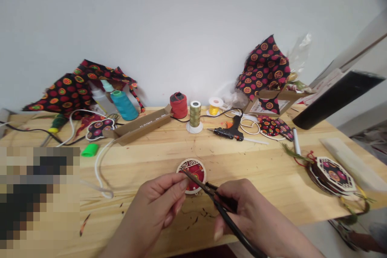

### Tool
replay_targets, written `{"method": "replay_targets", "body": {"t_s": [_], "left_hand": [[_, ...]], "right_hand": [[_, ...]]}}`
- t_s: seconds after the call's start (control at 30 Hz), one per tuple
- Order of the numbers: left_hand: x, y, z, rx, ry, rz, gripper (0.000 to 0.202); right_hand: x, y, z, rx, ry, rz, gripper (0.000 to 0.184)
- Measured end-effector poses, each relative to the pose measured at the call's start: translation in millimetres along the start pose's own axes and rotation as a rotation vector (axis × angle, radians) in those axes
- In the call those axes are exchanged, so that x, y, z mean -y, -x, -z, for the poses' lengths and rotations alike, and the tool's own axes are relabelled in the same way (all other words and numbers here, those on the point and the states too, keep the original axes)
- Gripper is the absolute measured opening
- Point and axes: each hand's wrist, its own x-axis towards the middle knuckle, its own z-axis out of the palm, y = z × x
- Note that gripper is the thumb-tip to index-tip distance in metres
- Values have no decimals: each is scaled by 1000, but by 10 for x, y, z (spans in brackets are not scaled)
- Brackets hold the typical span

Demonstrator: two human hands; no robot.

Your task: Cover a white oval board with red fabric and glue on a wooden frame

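Note:
My left hand (157, 207) pinches the edge of a small round red ornament (193, 174) with a white fretwork rim, held just above the wooden table (151, 161). My right hand (244, 215) grips black scissors (220, 203). Their blades point up and left and touch the ornament's left edge, close to my left thumb. Small thread and fabric scraps lie on the table under both hands.
Thread spools (195, 115) and a black glue gun (229, 131) stand behind the ornament. A cardboard tray (140, 127), bottles (123, 105), a green cap (90, 150) and white cord (98, 169) lie at the left. Patterned fabric (263, 66), a box (272, 102) and stacked octagonal ornaments (332, 175) are at the right.

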Motion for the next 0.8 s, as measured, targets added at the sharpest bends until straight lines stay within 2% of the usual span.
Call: {"method": "replay_targets", "body": {"t_s": [0.3, 0.6, 0.7, 0.8], "left_hand": [[-17, 4, -3, -9, -2, 1, 26], [8, -20, 6, -22, 17, 4, 26], [25, -29, 19, -71, 64, 4, 27], [30, -47, 36, -151, 122, 16, 30]], "right_hand": [[-10, 0, 8, -8, 33, -15, 15], [-98, -14, 22, -10, 74, 29, 19], [-73, 29, 27, 6, 133, 52, 11], [28, 118, 53, 94, 303, 171, 4]]}}
